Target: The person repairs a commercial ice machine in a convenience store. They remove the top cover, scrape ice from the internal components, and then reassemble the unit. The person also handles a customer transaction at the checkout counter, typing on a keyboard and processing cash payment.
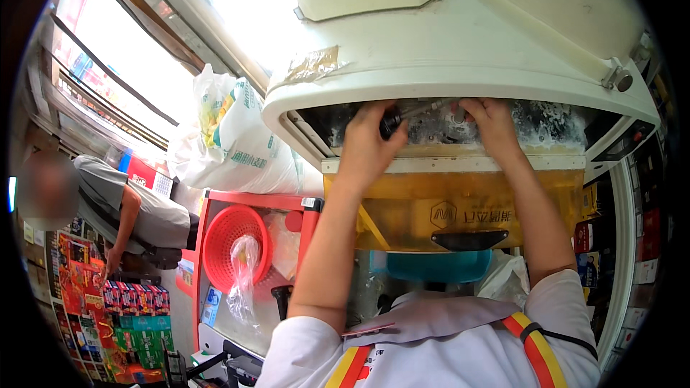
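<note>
My left hand (368,145) is closed around the black handle of a screwdriver-like tool (390,123). Its pale shaft points right, inside the wide front opening of a cream-white machine (445,57). Close to the tool's far end, my right hand (493,128) has its fingers pinched at a small metal fitting (458,115); whether something sits between the fingertips is hidden. White residue coats the dark inner wall (550,128) behind both hands. Below the opening hangs a yellow see-through flap (402,208) with a black handle (471,241), and my forearms pass over it.
Left of the machine stands a full white plastic bag (244,147). A red basket (215,244) sits on a red-edged stand (203,302). Under the flap is a teal basin (438,266). Another person (136,201) is at far left beside stacked goods (136,298).
</note>
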A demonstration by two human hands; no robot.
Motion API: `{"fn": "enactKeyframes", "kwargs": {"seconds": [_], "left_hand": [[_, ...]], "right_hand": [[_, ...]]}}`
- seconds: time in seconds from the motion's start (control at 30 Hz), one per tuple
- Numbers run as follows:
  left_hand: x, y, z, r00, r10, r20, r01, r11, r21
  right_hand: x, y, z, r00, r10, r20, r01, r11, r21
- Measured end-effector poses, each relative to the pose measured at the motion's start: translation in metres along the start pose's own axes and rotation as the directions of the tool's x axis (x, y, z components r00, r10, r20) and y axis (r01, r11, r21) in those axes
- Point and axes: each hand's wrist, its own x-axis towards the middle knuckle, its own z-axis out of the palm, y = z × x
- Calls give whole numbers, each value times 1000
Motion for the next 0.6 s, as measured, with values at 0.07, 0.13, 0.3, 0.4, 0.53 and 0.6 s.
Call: {"fn": "enactKeyframes", "kwargs": {"seconds": [0.07,0.13,0.3,0.4,0.53,0.6], "left_hand": [[-3,10,6,991,112,-70,-103,987,123],[-9,25,3,997,65,-40,-57,982,178],[-20,24,6,999,-14,39,12,999,44],[-2,12,-14,996,-36,79,29,996,88],[27,27,-33,949,-150,276,124,986,112],[29,21,-36,955,-76,288,37,990,138]], "right_hand": [[1,7,-1,1000,25,-11,-25,1000,-6],[2,7,-4,999,34,-21,-34,999,19],[0,5,-4,997,39,-62,-24,972,234],[-1,0,-1,997,47,-56,-32,972,231],[-1,9,-7,998,24,-65,-18,996,89],[-5,3,-3,998,-16,-66,23,993,113]]}}
